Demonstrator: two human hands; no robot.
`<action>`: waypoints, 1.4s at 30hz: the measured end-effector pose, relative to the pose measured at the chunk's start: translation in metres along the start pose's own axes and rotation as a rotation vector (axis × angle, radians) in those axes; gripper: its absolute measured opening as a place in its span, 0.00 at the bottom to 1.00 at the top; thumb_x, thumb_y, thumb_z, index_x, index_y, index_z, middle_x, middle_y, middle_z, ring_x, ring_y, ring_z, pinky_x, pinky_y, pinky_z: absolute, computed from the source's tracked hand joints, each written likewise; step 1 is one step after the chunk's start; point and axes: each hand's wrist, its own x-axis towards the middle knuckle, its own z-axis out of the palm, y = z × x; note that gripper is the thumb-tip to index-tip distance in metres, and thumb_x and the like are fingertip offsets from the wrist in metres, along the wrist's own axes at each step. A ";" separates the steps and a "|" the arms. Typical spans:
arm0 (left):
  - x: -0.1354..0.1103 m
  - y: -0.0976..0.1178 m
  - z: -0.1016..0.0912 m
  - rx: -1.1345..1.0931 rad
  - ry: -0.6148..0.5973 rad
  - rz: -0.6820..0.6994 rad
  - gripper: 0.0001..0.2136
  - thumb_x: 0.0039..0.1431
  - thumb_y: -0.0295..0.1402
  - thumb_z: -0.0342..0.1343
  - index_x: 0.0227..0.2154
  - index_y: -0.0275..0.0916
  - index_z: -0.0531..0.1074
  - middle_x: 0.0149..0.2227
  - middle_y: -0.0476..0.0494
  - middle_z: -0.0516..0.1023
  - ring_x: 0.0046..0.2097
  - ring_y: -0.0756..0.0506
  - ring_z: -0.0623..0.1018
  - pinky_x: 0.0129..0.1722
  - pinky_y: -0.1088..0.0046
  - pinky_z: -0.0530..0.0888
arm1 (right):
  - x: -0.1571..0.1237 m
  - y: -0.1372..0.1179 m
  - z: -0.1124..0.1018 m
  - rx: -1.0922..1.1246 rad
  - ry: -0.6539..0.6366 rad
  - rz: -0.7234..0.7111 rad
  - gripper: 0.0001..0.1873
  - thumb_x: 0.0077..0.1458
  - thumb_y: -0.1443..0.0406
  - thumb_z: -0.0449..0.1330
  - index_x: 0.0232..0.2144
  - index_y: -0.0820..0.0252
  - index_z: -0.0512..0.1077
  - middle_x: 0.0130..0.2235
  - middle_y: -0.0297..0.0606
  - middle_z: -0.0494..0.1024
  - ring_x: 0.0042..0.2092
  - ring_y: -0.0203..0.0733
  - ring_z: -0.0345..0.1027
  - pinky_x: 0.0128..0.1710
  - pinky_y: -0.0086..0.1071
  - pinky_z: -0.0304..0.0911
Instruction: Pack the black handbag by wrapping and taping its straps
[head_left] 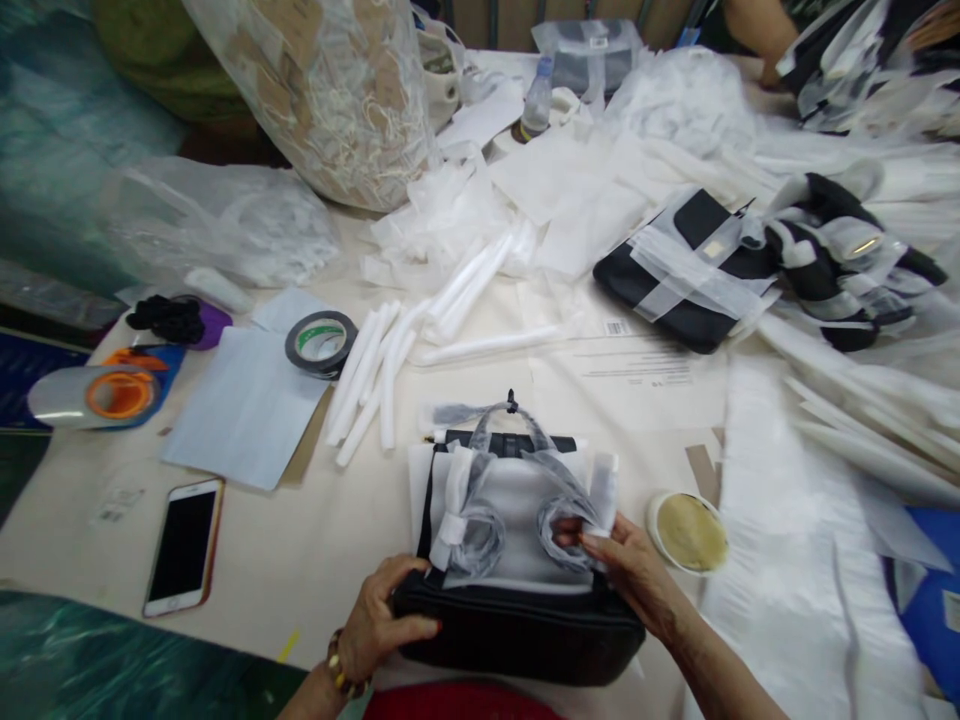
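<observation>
A black handbag (525, 630) lies at the table's near edge with a white sheet (517, 500) over its upper side. Clear-wrapped straps run across that sheet and end in two coiled rolls (480, 540). White foam sleeves cover parts of the straps at both sides. My left hand (386, 615) grips the bag's lower left corner, thumb on the black side. With fingers closed round the wrapped strap (581, 515), my right hand (622, 560) is at the right coil; some fingertips show through the loop.
A phone (182, 547), grey sheet (244, 400), black tape roll (321, 345) and white foam tubes (382, 370) lie to the left. At right are a tub of yellowish paste (688, 532) and another wrapped black bag (686, 265). Another person's arm (761, 40) shows at the back.
</observation>
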 end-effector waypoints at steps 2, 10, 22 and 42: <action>-0.001 -0.001 0.001 -0.011 0.011 -0.009 0.20 0.29 0.40 0.65 0.30 0.40 0.74 0.30 0.47 0.74 0.33 0.44 0.72 0.38 0.69 0.70 | 0.000 0.000 0.002 -0.033 0.010 -0.012 0.19 0.40 0.59 0.65 0.36 0.60 0.71 0.33 0.37 0.77 0.35 0.42 0.70 0.37 0.34 0.62; -0.003 0.003 0.005 -0.082 -0.009 -0.036 0.20 0.31 0.43 0.64 0.30 0.39 0.74 0.28 0.48 0.72 0.34 0.44 0.71 0.36 0.71 0.69 | -0.007 0.008 0.003 -0.680 0.553 -0.425 0.36 0.39 0.52 0.62 0.48 0.63 0.61 0.40 0.45 0.72 0.39 0.50 0.67 0.34 0.41 0.66; -0.002 0.003 0.005 -0.016 0.006 -0.009 0.21 0.30 0.46 0.63 0.29 0.38 0.74 0.28 0.47 0.73 0.34 0.44 0.71 0.36 0.70 0.69 | 0.009 0.006 0.093 -1.548 0.109 -0.681 0.15 0.52 0.68 0.52 0.43 0.68 0.63 0.29 0.45 0.75 0.28 0.47 0.71 0.25 0.34 0.66; 0.001 0.007 0.009 -0.074 0.050 -0.153 0.17 0.31 0.39 0.61 0.29 0.39 0.74 0.27 0.47 0.75 0.33 0.44 0.72 0.35 0.70 0.71 | -0.053 0.039 -0.062 -0.823 0.050 -0.320 0.32 0.36 0.55 0.65 0.46 0.55 0.65 0.46 0.42 0.72 0.45 0.52 0.66 0.43 0.39 0.63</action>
